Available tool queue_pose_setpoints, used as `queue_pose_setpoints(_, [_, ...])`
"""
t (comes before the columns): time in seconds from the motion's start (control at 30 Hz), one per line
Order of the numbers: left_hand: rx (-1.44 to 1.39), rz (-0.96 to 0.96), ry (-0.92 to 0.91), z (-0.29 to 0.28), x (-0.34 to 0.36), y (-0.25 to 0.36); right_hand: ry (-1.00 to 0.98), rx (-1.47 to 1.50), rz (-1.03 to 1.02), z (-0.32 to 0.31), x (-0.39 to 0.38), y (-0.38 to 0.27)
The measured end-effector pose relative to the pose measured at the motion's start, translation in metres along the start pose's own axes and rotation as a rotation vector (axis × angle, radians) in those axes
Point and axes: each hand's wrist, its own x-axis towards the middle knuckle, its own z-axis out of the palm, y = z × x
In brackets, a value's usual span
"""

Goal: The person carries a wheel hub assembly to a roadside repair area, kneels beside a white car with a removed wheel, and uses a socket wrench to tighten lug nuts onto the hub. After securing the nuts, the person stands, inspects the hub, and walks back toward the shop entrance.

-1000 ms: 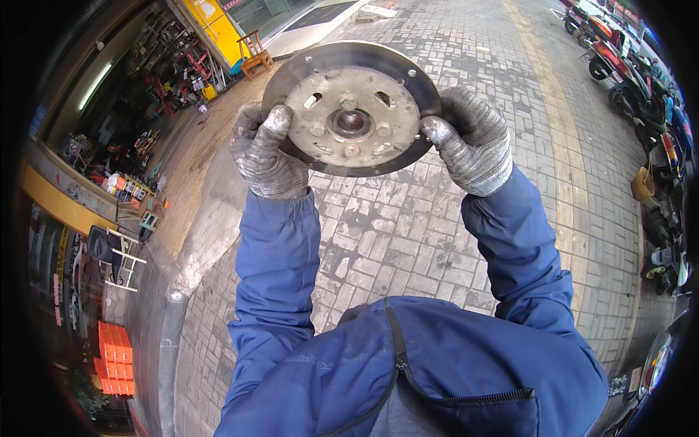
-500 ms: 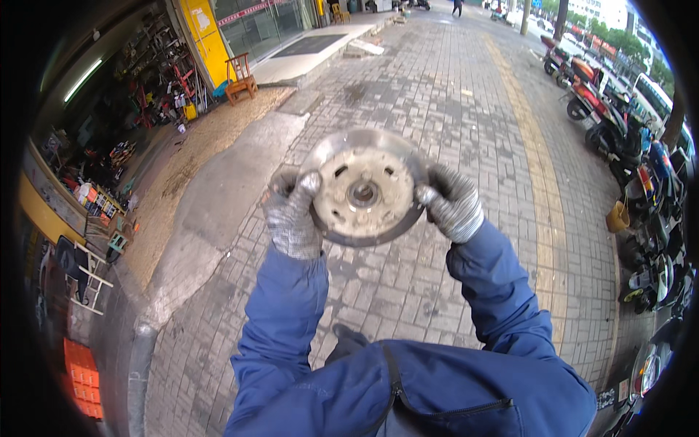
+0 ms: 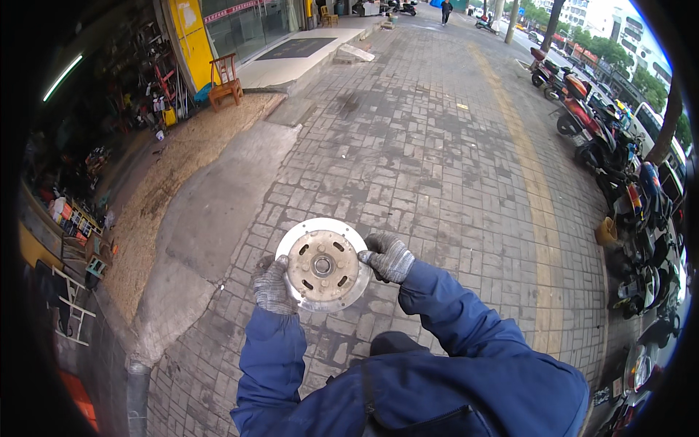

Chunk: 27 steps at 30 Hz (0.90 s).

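Note:
A round metal disc [image 3: 323, 266] is held between my two gloved hands, its face turned up. It has a shiny outer rim, a dull beige centre plate with several slots, and a round hole in the middle. My left hand [image 3: 274, 288], in a grey knitted glove, grips the rim's left edge with the thumb on top. The right edge is pinched by my right hand [image 3: 388, 258], gloved alike, its thumb also over the rim. Fingers underneath are partly hidden by the disc.
Brick paving [image 3: 408, 175] spreads beneath me. On the left are a cluttered workshop, a wooden chair [image 3: 225, 81] and a metal frame [image 3: 71, 309]. Parked scooters [image 3: 582, 120] and a yellowish bucket [image 3: 606, 232] line the right. A person [image 3: 446, 10] is far ahead.
Both hands have brought the disc down and to the left, closer to my body. The blurred disc now appears sharp. My view has shifted slightly too.

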Motion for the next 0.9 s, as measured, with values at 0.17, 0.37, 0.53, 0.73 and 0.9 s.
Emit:
queue_pose_setpoints(0.17, [-0.085, -0.105, 0.058, -0.049, 0.107, 0.007, -0.068, 0.005, -0.024, 0.042, 0.122, 0.004])
queue_pose_setpoints(0.37, [0.175, 0.024, 0.38, -0.094, 0.233, 0.052, -0.229, 0.028, -0.033, 0.109, 0.295, -0.019])
queue_pose_setpoints(0.53, [0.012, 0.135, 0.436, -0.133, 0.337, 0.116, -0.391, -0.037, -0.011, 0.176, 0.441, -0.078])
queue_pose_setpoints(0.73, [0.003, 0.099, 0.603, -0.198, 0.493, 0.183, -0.501, -0.076, 0.008, 0.27, 0.611, -0.146])
queue_pose_setpoints(0.9, [-0.017, 0.067, 0.552, -0.261, 0.639, 0.226, -0.422, -0.094, 0.053, 0.346, 0.742, -0.181])
